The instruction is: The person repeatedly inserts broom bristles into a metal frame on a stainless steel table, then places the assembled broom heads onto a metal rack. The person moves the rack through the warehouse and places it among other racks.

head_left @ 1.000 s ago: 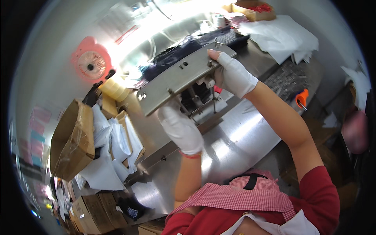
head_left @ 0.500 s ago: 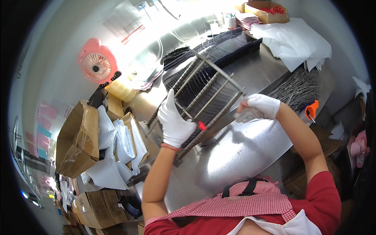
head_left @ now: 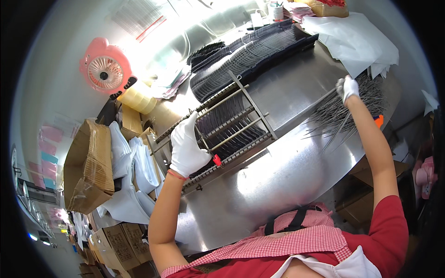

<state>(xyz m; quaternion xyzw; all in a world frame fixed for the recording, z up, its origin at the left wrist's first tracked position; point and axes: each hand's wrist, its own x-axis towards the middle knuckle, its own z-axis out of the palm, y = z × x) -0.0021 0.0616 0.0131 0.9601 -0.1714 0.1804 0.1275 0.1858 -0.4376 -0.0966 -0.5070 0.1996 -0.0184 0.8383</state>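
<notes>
My left hand (head_left: 187,150), in a white glove, grips the left part of a metal rack (head_left: 253,106) with notched bars. Thin black curved pieces (head_left: 220,127) stand in a row inside the rack. A small red clip (head_left: 217,160) sits on its near bar, beside my left fingers. At the right, my right hand (head_left: 347,89), also gloved, is at the far edge of a pile of thin grey metal wires (head_left: 336,113). Its fingers are curled together, and what they hold, if anything, cannot be made out.
Behind the rack lies a long row of black curved pieces (head_left: 250,58) on the steel table (head_left: 250,185). White sheets (head_left: 354,39) lie at the back right. An open carton (head_left: 88,167), white bags (head_left: 146,167) and a pink fan (head_left: 105,69) are on the left.
The rack has come down from a tilted pose to lie flatter, further left. My right hand has moved from beside the rack, away to the right, to the wire pile.
</notes>
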